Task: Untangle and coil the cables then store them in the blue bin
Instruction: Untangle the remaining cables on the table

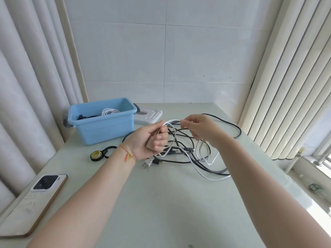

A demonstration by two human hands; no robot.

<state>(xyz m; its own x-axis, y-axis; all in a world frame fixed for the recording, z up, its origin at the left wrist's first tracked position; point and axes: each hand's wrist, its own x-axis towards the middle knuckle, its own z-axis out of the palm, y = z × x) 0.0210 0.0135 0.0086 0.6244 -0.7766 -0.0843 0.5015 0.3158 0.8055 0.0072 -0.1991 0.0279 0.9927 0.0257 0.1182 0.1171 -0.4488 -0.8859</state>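
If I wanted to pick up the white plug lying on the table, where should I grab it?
Probably by the white two-prong plug's chunky body, coming from above and pinching its two sides. It lies flat on the pale green table, prongs pointing toward the near left, cord leading up toward the left hand, so the sides look free.

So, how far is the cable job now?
Done: a white coil and something dark already lie in the blue bin. In hand: left hand and right hand hold a white cable. Left: black cables remain tangled on the table.
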